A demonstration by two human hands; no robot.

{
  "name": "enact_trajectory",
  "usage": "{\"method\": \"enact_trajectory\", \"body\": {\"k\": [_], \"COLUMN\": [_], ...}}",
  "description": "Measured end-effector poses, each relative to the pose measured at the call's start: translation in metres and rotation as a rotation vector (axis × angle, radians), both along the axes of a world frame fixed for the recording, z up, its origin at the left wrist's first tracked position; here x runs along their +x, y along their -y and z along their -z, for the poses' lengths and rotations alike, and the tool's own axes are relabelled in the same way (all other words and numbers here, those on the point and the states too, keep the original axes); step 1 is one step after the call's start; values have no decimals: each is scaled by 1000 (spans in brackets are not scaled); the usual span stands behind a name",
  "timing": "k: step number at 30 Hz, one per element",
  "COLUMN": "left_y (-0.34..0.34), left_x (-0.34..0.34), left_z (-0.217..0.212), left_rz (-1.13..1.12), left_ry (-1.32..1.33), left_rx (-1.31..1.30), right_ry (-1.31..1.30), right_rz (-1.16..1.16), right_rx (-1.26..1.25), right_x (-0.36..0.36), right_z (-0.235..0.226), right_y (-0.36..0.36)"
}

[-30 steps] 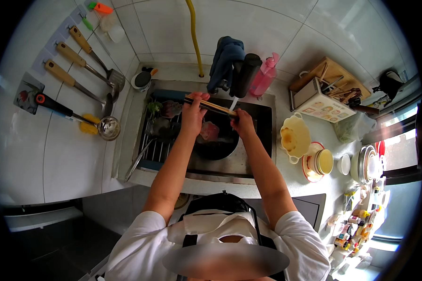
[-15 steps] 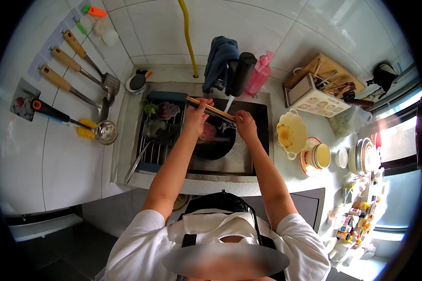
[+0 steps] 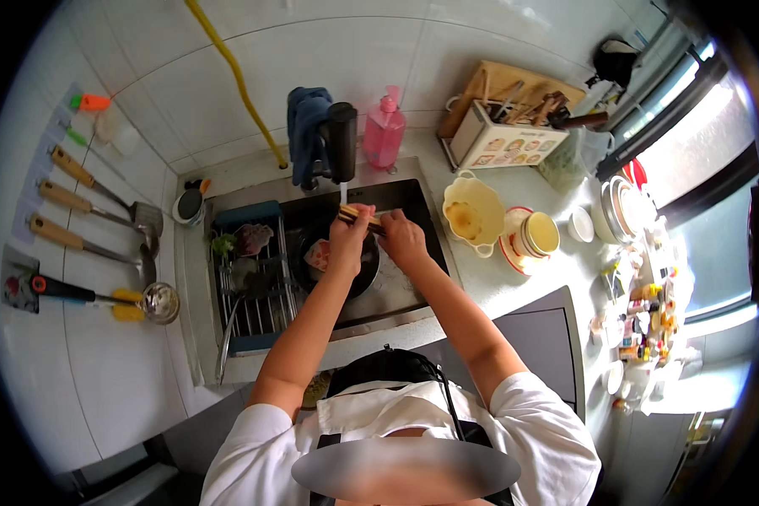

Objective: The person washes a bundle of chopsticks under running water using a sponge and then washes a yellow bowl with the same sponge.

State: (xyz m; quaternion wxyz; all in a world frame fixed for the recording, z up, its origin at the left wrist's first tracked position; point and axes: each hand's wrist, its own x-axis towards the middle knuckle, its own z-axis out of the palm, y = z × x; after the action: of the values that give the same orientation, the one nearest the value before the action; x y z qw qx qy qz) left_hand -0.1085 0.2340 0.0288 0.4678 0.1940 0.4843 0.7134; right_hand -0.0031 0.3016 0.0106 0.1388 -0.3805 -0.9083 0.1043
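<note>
Sink: beneath the left hand and right hand.
Pan: below the left hand, partly hidden by the left forearm.
Tap: beyond the left hand, water running.
Left hand: closed round chopsticks.
Right hand: gripping their other end.
Chopsticks: between the hands; rinsing apparently under way, not yet set down; ends and count obscured.

Over the sink, the left hand and right hand hold a bundle of chopsticks just by the water running from a black faucet. Beneath them is a dark pan, with a rack left of it. A pink pump bottle stands far, right of the faucet; a yellow scalloped bowl is on the table at right.
</note>
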Motion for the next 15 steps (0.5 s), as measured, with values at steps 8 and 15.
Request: {"method": "enact_trajectory", "body": {"k": [8,15], "left_y": [27,53], "left_x": [10,-29], "left_z": [-3,37], "left_rz": [118,-94], "left_ry": [-53,1], "left_rx": [111,-185], "right_ry": [-251,-803], "right_rz": [114,194], "right_rx": [-158,-962], "right_x": [27,77], "right_z": [44,-24], "right_y": [-22,-22]}}
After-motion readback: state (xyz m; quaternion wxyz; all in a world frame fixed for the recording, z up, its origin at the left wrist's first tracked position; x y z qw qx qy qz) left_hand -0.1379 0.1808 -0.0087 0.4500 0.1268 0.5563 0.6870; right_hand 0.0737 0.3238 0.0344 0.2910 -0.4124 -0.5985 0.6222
